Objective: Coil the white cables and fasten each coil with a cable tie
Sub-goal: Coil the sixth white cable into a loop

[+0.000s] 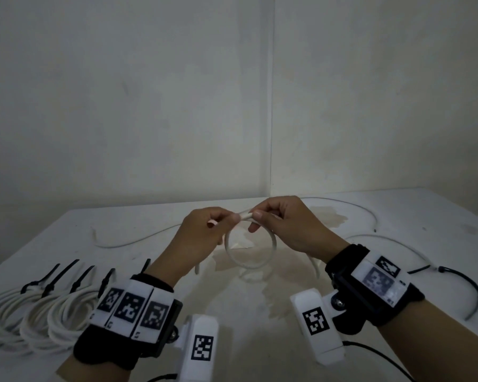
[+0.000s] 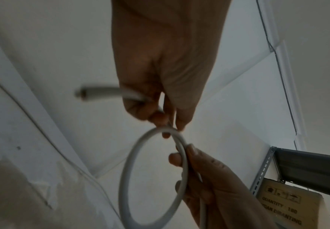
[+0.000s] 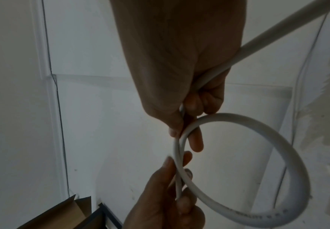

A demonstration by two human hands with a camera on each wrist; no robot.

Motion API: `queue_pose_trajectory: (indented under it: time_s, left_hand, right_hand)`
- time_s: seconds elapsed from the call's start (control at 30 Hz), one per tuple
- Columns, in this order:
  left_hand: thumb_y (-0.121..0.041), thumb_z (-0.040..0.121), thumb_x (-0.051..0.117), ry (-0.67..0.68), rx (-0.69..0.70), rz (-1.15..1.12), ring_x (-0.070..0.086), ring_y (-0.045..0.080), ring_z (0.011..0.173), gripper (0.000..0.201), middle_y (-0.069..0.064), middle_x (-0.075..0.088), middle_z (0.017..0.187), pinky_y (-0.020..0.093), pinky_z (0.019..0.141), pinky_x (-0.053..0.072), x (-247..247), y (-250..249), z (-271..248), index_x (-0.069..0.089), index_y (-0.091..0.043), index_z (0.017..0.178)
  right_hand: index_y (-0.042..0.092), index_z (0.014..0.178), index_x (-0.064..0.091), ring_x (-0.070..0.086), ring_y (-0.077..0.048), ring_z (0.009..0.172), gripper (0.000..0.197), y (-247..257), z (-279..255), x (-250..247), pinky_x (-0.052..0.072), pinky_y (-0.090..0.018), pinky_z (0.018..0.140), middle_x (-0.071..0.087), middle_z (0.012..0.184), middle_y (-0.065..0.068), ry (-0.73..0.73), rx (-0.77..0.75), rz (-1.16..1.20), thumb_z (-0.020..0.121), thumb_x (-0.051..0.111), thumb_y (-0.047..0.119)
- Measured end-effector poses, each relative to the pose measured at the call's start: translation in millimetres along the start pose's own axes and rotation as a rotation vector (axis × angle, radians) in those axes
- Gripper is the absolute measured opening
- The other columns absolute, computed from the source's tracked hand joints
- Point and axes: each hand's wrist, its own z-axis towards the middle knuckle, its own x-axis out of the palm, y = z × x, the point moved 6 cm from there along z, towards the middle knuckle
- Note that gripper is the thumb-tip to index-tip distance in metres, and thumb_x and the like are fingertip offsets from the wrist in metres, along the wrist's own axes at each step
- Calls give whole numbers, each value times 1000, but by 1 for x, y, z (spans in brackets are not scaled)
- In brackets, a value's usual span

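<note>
Both hands hold a white cable (image 1: 248, 264) above the middle of the table, bent into one round loop hanging below them. My left hand (image 1: 221, 217) pinches the cable where the loop crosses, and its free end (image 2: 81, 93) sticks out past the fingers. My right hand (image 1: 259, 216) pinches the same crossing from the other side. The loop (image 2: 132, 178) (image 3: 268, 162) shows in both wrist views, with the rest of the cable (image 3: 277, 31) running off past my right palm. Several finished coils (image 1: 39, 312) with black ties lie at the left.
A loose black cable tie (image 1: 469, 288) lies at the right. More white cable (image 1: 127, 241) trails over the stained table (image 1: 397, 210) behind the hands. A wall corner stands just behind the table. A metal shelf and a cardboard box (image 2: 289, 204) stand at the side.
</note>
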Motion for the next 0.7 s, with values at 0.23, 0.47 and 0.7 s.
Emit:
queue_pose_trajectory:
  time_s: [0.23,0.47,0.7]
  left_hand:
    - [-10,94,48,243,-178,-193,64,2,63,20,0,64,71,16,62,54,-10,11,-9,68,-6,93]
    - [-17,67,66,184,-232,-484,63,15,78,5,-2,71,78,30,76,55,0,23,-15,65,-15,63]
    - [-16,69,65,230,-221,-536,54,8,44,20,-3,58,51,22,50,52,19,7,-17,54,-6,82]
  right_hand:
    - [17,73,61,53,-4,43,21,-4,-1,-2,46,-19,55,69,70,6,7,11,23,92,54,11]
    - [15,73,61,54,-5,42,20,-3,-1,-3,46,-17,52,69,67,6,-46,-4,33,91,55,10]
    - [12,74,61,52,-7,39,18,-2,-5,-3,48,-21,51,68,65,3,-53,-22,22,91,55,10]
